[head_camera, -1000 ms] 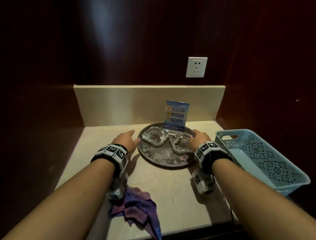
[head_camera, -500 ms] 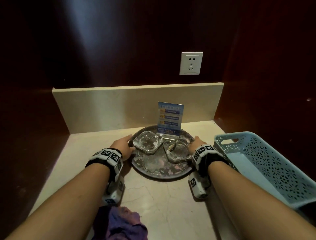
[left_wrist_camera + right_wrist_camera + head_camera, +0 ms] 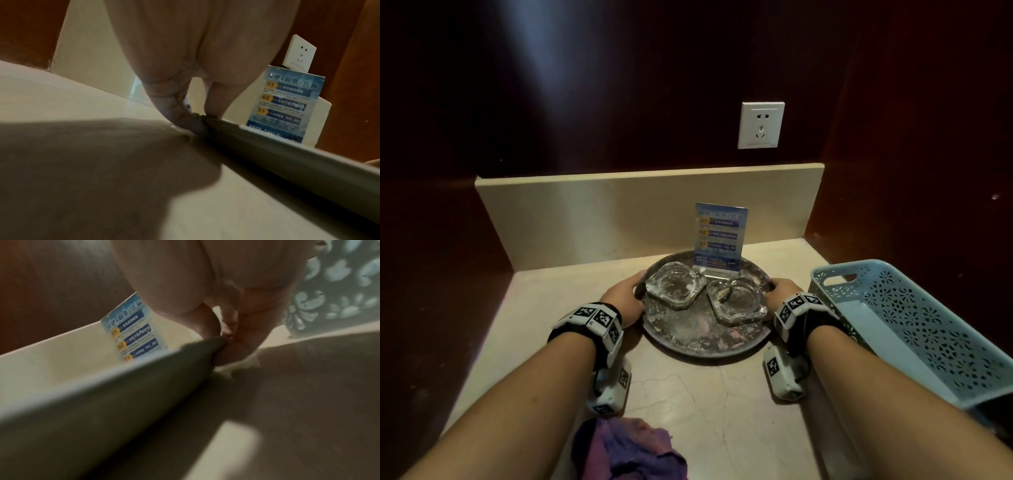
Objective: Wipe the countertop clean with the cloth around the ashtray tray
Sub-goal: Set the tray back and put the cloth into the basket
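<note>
A round dark metal tray (image 3: 702,339) sits on the beige countertop (image 3: 705,404) near the back wall. It carries two glass ashtrays (image 3: 674,287) (image 3: 738,303) and an upright blue sign card (image 3: 719,240). My left hand (image 3: 625,298) grips the tray's left rim. The left wrist view shows this hand (image 3: 197,116) with its thumb on top of the rim (image 3: 287,151) and its fingers beneath. My right hand (image 3: 780,289) (image 3: 226,340) pinches the right rim (image 3: 123,394) the same way. A crumpled purple cloth (image 3: 626,452) lies untouched at the counter's front edge, under my left forearm.
A light blue perforated plastic basket (image 3: 914,325) stands at the right, close to my right wrist. A beige backsplash (image 3: 619,212) runs behind the tray. Dark wood walls enclose the back and both sides, with a white socket (image 3: 761,125) on the back wall.
Both hands have closed onto the tray's rims, the left from lying flat beside it. The view has shifted, so the cloth now sits lower in the picture.
</note>
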{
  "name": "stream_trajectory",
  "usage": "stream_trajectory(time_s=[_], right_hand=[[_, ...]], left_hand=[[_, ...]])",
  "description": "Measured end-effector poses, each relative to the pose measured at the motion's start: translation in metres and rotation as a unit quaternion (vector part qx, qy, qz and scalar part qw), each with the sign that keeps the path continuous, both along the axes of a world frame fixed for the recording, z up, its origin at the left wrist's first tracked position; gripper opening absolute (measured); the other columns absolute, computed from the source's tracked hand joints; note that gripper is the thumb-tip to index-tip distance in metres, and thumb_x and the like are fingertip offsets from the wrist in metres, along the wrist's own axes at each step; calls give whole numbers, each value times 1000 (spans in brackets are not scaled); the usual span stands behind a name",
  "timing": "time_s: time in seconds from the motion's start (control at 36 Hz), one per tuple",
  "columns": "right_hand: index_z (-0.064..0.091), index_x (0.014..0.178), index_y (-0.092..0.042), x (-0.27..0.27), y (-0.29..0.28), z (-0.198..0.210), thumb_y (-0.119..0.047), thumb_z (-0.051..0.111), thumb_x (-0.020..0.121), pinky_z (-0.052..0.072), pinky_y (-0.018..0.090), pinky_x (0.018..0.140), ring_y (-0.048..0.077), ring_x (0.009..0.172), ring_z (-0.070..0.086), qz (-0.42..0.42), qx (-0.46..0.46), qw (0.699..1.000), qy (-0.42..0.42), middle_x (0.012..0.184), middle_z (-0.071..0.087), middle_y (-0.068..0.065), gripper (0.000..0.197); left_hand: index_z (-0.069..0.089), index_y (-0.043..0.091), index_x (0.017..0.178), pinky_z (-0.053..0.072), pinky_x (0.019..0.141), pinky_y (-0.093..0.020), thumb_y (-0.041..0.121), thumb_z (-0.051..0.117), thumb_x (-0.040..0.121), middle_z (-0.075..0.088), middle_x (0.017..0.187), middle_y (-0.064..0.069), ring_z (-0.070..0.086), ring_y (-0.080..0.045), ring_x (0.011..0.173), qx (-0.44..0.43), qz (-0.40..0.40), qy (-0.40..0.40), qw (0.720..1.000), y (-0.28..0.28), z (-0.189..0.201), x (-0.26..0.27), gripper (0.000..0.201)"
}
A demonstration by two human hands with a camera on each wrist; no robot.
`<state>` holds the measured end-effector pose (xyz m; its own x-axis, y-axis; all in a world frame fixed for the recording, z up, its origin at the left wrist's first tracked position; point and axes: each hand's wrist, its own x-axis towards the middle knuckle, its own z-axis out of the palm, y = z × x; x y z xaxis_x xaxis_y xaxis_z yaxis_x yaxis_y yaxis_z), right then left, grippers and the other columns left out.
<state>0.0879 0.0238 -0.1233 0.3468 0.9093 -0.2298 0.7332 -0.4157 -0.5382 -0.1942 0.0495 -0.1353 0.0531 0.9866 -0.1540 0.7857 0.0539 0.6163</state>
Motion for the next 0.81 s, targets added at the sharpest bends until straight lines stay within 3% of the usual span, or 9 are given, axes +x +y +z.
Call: stream_trajectory(time_s=[0.06,0.11,0.19,0.28,0.36,0.5,0.61,0.72,0.81], right_hand=[[57,124,-4,0,-1,1,-10,46,93,44,32,92,33,117,56,3,7,1000,2,125,60,19,34],[61,119,-5,1,-2,3,-12,48,94,44,30,79,33,105,61,20,7,1000,8,118,64,19,29],[63,117,-17,0,-1,3,-17,53,91,46,28,76,27,84,58,21,33,999,25,111,68,14,28],[58,126,-25,-4,1,7,-19,56,88,44,26,75,25,84,56,19,62,997,49,115,67,10,39],[58,127,-27,-12,3,15,-19,58,87,42,25,75,25,85,56,30,86,994,67,115,67,8,41],[58,128,-26,-30,12,23,-16,54,89,41,24,69,23,78,55,61,82,993,66,112,68,8,41],[63,121,-25,-54,18,24,-19,56,88,41,24,71,23,80,57,94,79,990,69,111,69,7,35],[63,122,-26,-78,24,22,-16,53,89,42,24,70,24,80,58,123,76,987,73,110,70,8,36],[60,126,-28,-94,31,19,-14,50,90,43,23,69,22,79,58,145,78,983,75,112,70,6,40]], left_hand=[[33,31,148,40,104,-31,9,61,88,53,140,-9,51,-28,126,2,10,-14,1000,-1,1,-1,69],[33,31,148,41,105,-33,9,61,88,54,139,-11,52,-29,124,10,18,-23,1000,-1,1,-3,70],[34,33,147,43,92,-27,4,57,88,58,133,-10,56,-27,114,23,24,-43,998,-4,5,-7,69],[40,40,142,44,82,-25,-1,55,86,65,119,-12,57,-23,93,35,29,-66,997,-7,8,-13,71],[42,41,141,45,78,-25,-1,54,85,67,112,-12,59,-23,85,45,43,-76,995,-10,11,-21,71],[47,34,139,43,82,-23,-2,54,83,66,119,-8,62,-27,104,60,80,-91,991,-20,16,-42,67],[48,30,140,43,83,-23,-2,56,83,66,122,-10,62,-28,108,70,118,-105,985,-32,17,-64,66],[49,33,138,43,69,-19,-2,53,85,67,118,-12,59,-21,83,83,154,-98,980,-46,16,-86,64],[48,35,138,46,55,-21,-2,52,86,67,103,-11,59,-18,67,88,187,-101,973,-53,13,-101,64]])
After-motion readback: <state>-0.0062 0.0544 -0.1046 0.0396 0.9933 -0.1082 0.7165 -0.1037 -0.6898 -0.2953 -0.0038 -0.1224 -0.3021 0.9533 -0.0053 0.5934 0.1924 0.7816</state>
